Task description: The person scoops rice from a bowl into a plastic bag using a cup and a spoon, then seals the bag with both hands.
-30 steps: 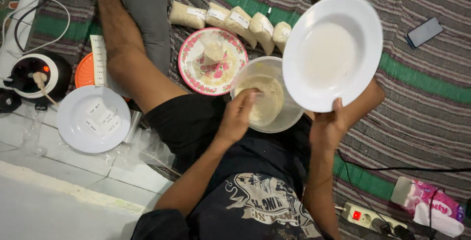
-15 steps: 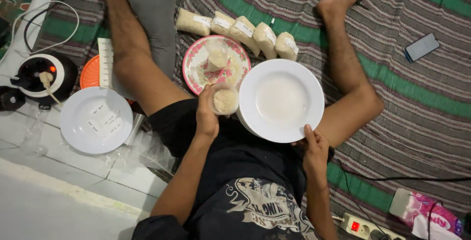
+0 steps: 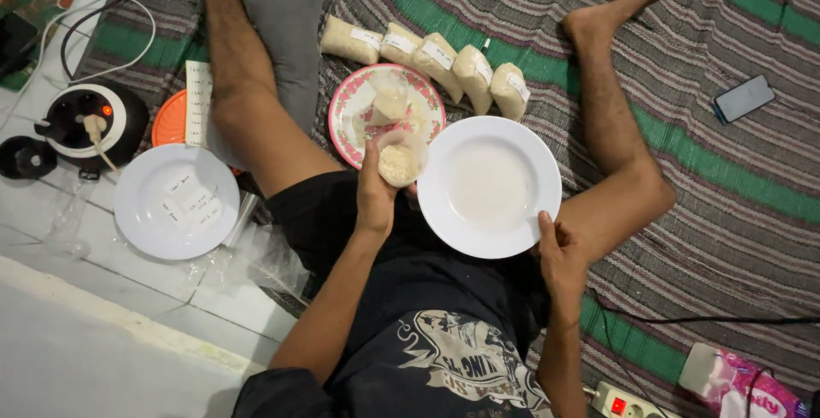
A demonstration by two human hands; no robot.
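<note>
My left hand (image 3: pixel 376 200) grips a small clear plastic bag of white rice (image 3: pixel 400 162), held just over the near rim of a pink flowered plate (image 3: pixel 350 119). My right hand (image 3: pixel 559 251) pinches the near edge of a white deep plate (image 3: pixel 489 186), which lies level above my lap and holds a thin film of pale grains. On the pink plate rests another clear bag (image 3: pixel 389 98). Several filled rice bags (image 3: pixel 437 59) lie in a row on the striped mat beyond it.
A second white plate with paper slips (image 3: pixel 145 209) sits on the tiles at left, beside a black round appliance with a cable (image 3: pixel 81 119) and an orange lid (image 3: pixel 169 121). A phone (image 3: pixel 743 98) lies far right; a power strip (image 3: pixel 622 401) and a pink packet (image 3: pixel 735 384) lie near right.
The white plate came down from a raised tilt at the right to level over my lap, hiding the bowl. My left hand left the bowl and now holds a rice bag.
</note>
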